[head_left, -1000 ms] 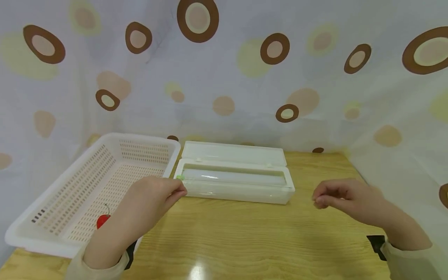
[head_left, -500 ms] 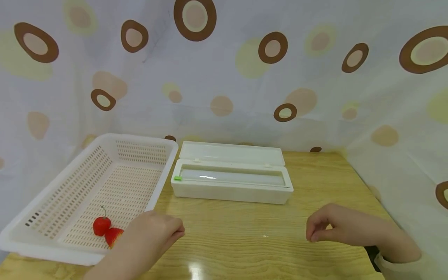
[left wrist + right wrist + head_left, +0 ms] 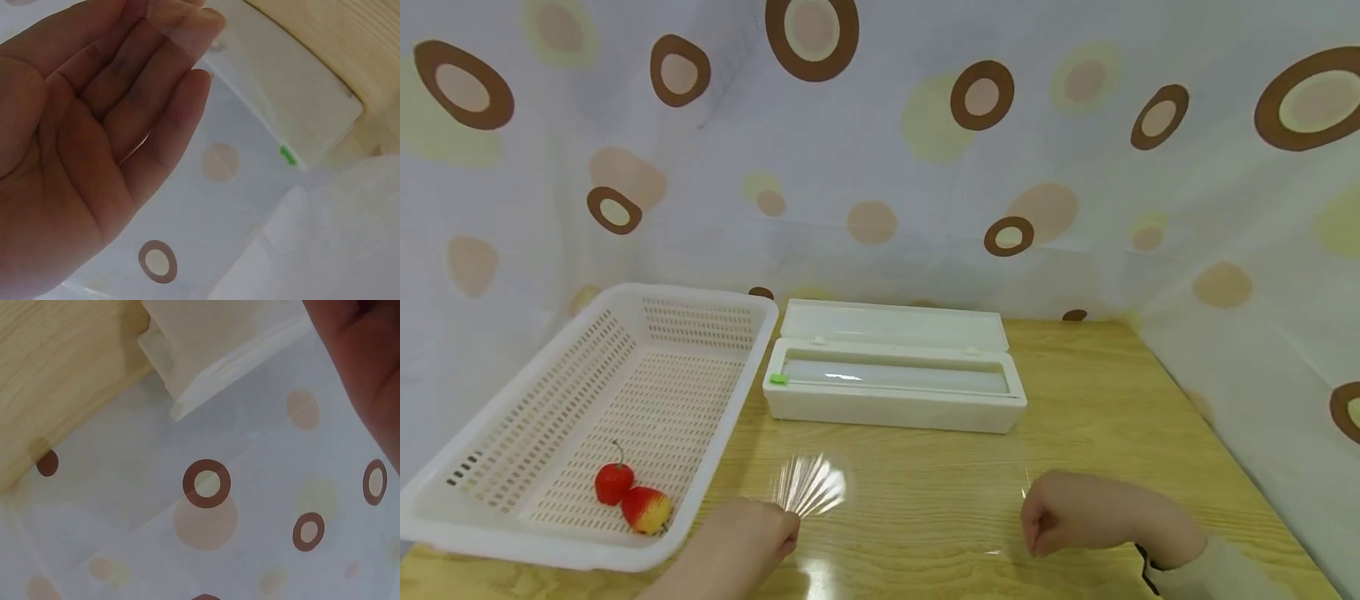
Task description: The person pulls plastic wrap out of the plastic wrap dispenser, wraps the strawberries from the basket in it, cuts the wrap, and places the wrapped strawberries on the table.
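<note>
A clear sheet of cling film (image 3: 814, 485) stretches low over the wooden table, its pleats shining where they gather at my left hand (image 3: 737, 542). That hand pinches the film's left corner, and in the left wrist view film lies over its fingertips (image 3: 187, 31). On the other side, my right hand (image 3: 1075, 510) grips the film's right end with curled fingers. Behind both hands stands a white cling film dispenser (image 3: 895, 412), lid raised at the back. A roll (image 3: 895, 377) lies inside it, and a green slider (image 3: 778, 379) sits at its left end.
Left of the dispenser stands a white slotted basket (image 3: 724, 442). In it lie a red cherry with a stem (image 3: 613, 483) and a red-and-yellow fruit (image 3: 646, 510). A patterned curtain (image 3: 880, 167) hangs behind the table (image 3: 1075, 383) and along its right side.
Both hands have come down toward the table's near side, the right also shifting left. Pleats of film now glint beside the left hand. The red-and-yellow fruit has come into view.
</note>
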A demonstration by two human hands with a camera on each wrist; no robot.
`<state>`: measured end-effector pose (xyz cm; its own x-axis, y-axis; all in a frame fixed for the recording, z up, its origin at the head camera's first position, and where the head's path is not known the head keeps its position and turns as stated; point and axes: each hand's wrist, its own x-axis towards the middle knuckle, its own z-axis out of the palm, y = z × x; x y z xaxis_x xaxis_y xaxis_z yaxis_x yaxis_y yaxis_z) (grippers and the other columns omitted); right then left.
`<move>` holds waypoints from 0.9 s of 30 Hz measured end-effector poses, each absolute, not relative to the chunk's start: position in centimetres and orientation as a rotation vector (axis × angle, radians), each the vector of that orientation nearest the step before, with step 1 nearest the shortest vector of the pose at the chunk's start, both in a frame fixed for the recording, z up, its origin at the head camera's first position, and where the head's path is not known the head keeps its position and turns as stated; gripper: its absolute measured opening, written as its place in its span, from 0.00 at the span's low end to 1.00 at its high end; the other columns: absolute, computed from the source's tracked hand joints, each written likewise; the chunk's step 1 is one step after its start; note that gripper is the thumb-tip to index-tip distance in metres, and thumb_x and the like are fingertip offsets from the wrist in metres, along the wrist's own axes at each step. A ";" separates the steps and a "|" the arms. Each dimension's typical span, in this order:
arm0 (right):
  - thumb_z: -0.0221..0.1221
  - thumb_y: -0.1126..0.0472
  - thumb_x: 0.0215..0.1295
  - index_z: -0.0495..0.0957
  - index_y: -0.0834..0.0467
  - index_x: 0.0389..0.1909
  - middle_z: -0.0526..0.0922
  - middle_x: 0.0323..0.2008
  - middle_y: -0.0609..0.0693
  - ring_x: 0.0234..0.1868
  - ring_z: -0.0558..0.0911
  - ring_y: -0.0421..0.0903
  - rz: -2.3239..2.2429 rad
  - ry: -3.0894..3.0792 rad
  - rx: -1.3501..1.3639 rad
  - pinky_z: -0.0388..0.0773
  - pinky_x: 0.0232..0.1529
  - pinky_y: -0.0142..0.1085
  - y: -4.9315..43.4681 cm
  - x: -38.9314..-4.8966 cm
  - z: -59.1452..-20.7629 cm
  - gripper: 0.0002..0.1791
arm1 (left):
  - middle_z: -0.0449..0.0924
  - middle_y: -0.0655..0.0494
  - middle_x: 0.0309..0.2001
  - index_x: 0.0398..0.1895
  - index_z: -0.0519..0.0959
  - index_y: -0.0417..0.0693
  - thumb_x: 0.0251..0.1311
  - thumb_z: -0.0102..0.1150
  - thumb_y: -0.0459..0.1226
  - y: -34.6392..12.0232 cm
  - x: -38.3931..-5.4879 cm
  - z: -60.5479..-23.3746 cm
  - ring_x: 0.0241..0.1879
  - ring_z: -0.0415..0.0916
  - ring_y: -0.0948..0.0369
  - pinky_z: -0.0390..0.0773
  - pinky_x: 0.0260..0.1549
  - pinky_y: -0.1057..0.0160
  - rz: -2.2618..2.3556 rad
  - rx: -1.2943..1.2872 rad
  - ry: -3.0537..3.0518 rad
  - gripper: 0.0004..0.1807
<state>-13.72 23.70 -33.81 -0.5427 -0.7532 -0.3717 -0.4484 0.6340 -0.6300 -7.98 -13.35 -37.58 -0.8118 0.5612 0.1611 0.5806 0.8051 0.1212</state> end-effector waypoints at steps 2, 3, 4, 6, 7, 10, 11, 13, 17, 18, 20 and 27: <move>0.62 0.67 0.54 0.82 0.57 0.22 0.80 0.22 0.38 0.22 0.69 0.25 -0.600 2.241 -0.925 0.72 0.25 0.25 23.4 -13.6 -34.3 0.04 | 0.69 0.67 0.13 0.12 0.73 0.54 0.41 0.64 0.32 -13.3 -8.0 -38.0 0.14 0.59 0.71 0.60 0.15 0.72 -0.253 -0.917 -2.874 0.12; 0.63 0.67 0.54 0.82 0.57 0.22 0.80 0.21 0.38 0.21 0.68 0.25 -0.593 2.246 -0.918 0.72 0.24 0.25 23.2 -13.6 -34.4 0.04 | 0.67 0.67 0.12 0.11 0.72 0.54 0.40 0.64 0.31 -13.3 -8.0 -38.1 0.14 0.57 0.71 0.59 0.15 0.72 -0.260 -0.916 -2.877 0.12; 0.63 0.68 0.54 0.82 0.57 0.22 0.80 0.21 0.38 0.21 0.68 0.25 -0.592 2.248 -0.900 0.72 0.24 0.25 23.1 -13.6 -34.5 0.05 | 0.66 0.67 0.12 0.11 0.72 0.54 0.40 0.63 0.30 -13.3 -8.0 -38.1 0.15 0.56 0.72 0.59 0.15 0.73 -0.273 -0.914 -2.888 0.12; 0.63 0.68 0.53 0.82 0.58 0.22 0.80 0.20 0.39 0.21 0.68 0.26 -0.594 2.247 -0.884 0.72 0.24 0.25 22.9 -13.6 -34.6 0.05 | 0.64 0.67 0.12 0.11 0.71 0.54 0.40 0.63 0.29 -13.3 -7.9 -38.2 0.15 0.55 0.71 0.58 0.15 0.73 -0.300 -0.906 -2.910 0.13; 0.63 0.68 0.53 0.82 0.58 0.22 0.80 0.20 0.39 0.20 0.68 0.26 -0.592 2.246 -0.877 0.72 0.24 0.25 22.9 -13.6 -34.6 0.05 | 0.64 0.67 0.12 0.11 0.71 0.54 0.40 0.63 0.29 -13.3 -7.9 -38.2 0.15 0.54 0.71 0.58 0.16 0.73 -0.314 -0.903 -2.919 0.13; 0.63 0.69 0.53 0.82 0.57 0.21 0.80 0.20 0.39 0.20 0.68 0.26 -0.576 2.255 -0.874 0.72 0.24 0.25 22.8 -13.5 -34.8 0.05 | 0.62 0.67 0.13 0.11 0.70 0.54 0.40 0.62 0.29 -13.3 -8.0 -38.2 0.16 0.53 0.70 0.58 0.16 0.72 -0.345 -0.883 -2.952 0.13; 0.63 0.69 0.53 0.82 0.58 0.21 0.80 0.20 0.39 0.20 0.68 0.26 -0.574 2.255 -0.870 0.71 0.24 0.25 22.8 -13.5 -34.9 0.05 | 0.62 0.67 0.12 0.11 0.69 0.54 0.39 0.61 0.29 -13.3 -8.0 -38.2 0.16 0.53 0.70 0.57 0.16 0.72 -0.348 -0.877 -2.964 0.13; 0.63 0.69 0.53 0.82 0.57 0.21 0.79 0.19 0.38 0.20 0.67 0.26 -0.561 2.255 -0.862 0.71 0.24 0.24 22.7 -13.5 -35.3 0.06 | 0.63 0.67 0.12 0.11 0.70 0.53 0.40 0.62 0.29 -13.3 -8.0 -38.3 0.16 0.54 0.70 0.59 0.16 0.72 -0.344 -0.879 -2.980 0.13; 0.62 0.69 0.53 0.82 0.57 0.20 0.79 0.20 0.38 0.20 0.67 0.27 -0.561 2.246 -0.852 0.71 0.23 0.24 22.6 -13.6 -36.3 0.07 | 0.68 0.66 0.14 0.12 0.73 0.52 0.44 0.63 0.31 -13.3 -8.2 -38.7 0.16 0.60 0.70 0.62 0.17 0.71 -0.379 -0.894 -3.016 0.11; 0.62 0.69 0.53 0.82 0.57 0.20 0.78 0.19 0.37 0.20 0.67 0.27 -0.560 2.248 -0.857 0.71 0.23 0.24 22.5 -13.6 -36.6 0.07 | 0.70 0.66 0.14 0.13 0.74 0.51 0.45 0.64 0.32 -13.3 -8.2 -38.9 0.16 0.60 0.70 0.63 0.17 0.71 -0.400 -0.901 -3.020 0.10; 0.62 0.70 0.53 0.82 0.57 0.19 0.77 0.19 0.36 0.19 0.67 0.27 -0.568 2.247 -0.853 0.71 0.23 0.24 22.5 -13.6 -37.0 0.07 | 0.69 0.66 0.14 0.13 0.74 0.51 0.46 0.63 0.32 -13.3 -8.4 -39.2 0.16 0.60 0.71 0.63 0.18 0.71 -0.440 -0.906 -3.037 0.11; 0.60 0.70 0.51 0.80 0.56 0.18 0.73 0.18 0.34 0.19 0.66 0.27 -0.561 2.279 -0.818 0.69 0.24 0.23 22.2 -13.6 -38.4 0.08 | 0.61 0.66 0.15 0.11 0.69 0.52 0.42 0.60 0.31 -13.4 -8.9 -40.8 0.17 0.54 0.70 0.60 0.17 0.71 -0.482 -0.920 -3.017 0.12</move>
